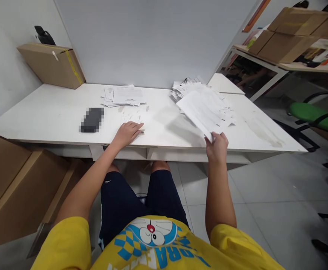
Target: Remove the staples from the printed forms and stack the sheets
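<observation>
My right hand (217, 146) pinches the near corner of some white printed paper (199, 110) between thumb and fingers. The paper is tilted, its far part over a messy pile of papers (226, 107) on the right of the table. My left hand (128, 134) rests on the table near its front edge, fingers bent over a small pale object (142, 132) with a metal-looking end. Most of that object is hidden under the fingers, so its kind is unclear. Beyond the left hand lies a neater stack of printed papers (128, 95).
A pixelated dark object (92, 120) lies left on the white table (54, 116). A cardboard box (51, 65) stands at the back left, a black bottle (45, 36) behind it. Large cardboard (20, 187) is at lower left. A green chair (318, 117) stands to the right.
</observation>
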The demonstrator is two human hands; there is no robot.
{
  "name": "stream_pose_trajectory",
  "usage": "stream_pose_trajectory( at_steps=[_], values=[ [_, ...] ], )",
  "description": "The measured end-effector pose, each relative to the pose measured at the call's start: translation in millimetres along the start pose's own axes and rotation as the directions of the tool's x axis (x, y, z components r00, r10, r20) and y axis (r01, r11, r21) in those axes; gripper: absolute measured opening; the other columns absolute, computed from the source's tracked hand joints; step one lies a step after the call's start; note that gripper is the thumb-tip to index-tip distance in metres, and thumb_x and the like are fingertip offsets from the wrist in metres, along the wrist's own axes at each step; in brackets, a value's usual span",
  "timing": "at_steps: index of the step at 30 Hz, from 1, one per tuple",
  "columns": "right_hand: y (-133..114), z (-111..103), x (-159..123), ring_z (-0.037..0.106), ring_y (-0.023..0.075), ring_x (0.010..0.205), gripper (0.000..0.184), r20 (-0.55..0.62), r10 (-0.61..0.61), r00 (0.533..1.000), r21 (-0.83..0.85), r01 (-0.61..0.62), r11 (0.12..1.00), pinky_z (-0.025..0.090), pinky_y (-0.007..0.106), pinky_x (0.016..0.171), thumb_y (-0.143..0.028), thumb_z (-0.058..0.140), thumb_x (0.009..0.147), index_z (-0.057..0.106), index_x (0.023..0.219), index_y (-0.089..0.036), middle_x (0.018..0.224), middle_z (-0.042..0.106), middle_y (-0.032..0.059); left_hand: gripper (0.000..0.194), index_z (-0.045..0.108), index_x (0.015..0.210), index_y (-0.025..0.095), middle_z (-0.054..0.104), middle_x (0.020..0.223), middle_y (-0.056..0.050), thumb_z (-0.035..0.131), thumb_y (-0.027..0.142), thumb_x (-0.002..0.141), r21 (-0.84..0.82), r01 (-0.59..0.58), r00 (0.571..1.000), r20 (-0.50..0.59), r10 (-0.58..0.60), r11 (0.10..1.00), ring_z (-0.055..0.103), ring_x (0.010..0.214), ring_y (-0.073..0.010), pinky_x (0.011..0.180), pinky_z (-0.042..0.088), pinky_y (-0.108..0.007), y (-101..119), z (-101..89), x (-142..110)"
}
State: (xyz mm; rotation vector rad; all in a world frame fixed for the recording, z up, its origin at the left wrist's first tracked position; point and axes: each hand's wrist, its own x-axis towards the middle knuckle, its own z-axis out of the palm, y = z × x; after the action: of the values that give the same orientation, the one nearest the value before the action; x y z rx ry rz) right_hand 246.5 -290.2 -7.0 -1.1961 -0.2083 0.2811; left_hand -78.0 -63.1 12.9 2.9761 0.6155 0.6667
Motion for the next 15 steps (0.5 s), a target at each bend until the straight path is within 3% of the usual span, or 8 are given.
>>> stream_pose_trajectory(
  at_steps=[5,9,12,15],
  values=[
    [7,41,55,0.062,0.0109,0.085,0.018,-0.01,-0.04,0.999,0.091,0.041,0.995,0.06,0.029,0.076,-0.017,0.058,0.073,0.044,0.083,-0.024,0.09,0.058,-0.003,0.044,0.061,0.142,0.018,0.074,0.121,-0.015,0.042,0.035,0.106,0.011,0.026,0.999,0.026,-0.026,1.0,0.065,0.116,-0.0293,0.093,0.05,-0.042,2,-1.6,-1],
    [18,68,81,0.06,0.0102,0.077,0.019,-0.047,0.001,0.999,0.018,0.0,1.0,0.059,0.027,0.068,-0.021,0.059,0.079,0.045,0.091,-0.025,0.092,0.056,-0.0025,0.047,0.059,0.145,0.018,0.074,0.122,-0.015,0.04,0.035,0.106,0.018,0.041,0.998,0.047,-0.042,0.999,0.065,0.116,-0.0289,0.093,0.051,-0.041,1,-1.4,-2],
    [28,71,83,0.057,0.0104,0.067,0.026,-0.041,0.071,0.997,-0.114,-0.075,0.991,0.051,0.023,0.053,-0.03,0.065,0.08,0.046,0.096,-0.025,0.088,0.055,-0.0023,0.048,0.057,0.147,0.017,0.073,0.125,-0.015,0.037,0.031,0.105,-0.024,0.036,0.998,0.042,-0.035,0.999,0.064,0.117,-0.0281,0.095,0.05,-0.041,0,-0.7,-3],
    [39,59,74,0.053,0.0104,0.06,0.034,-0.056,0.157,0.986,-0.238,-0.166,0.957,0.041,0.021,0.043,-0.037,0.068,0.08,0.048,0.104,-0.025,0.084,0.053,-0.0029,0.049,0.056,0.148,0.016,0.072,0.127,-0.014,0.034,0.03,0.106,-0.073,0.03,0.999,0.023,-0.029,0.997,0.063,0.119,-0.0274,0.098,0.05,-0.042,-2,-0.3,-3]
  ],
)
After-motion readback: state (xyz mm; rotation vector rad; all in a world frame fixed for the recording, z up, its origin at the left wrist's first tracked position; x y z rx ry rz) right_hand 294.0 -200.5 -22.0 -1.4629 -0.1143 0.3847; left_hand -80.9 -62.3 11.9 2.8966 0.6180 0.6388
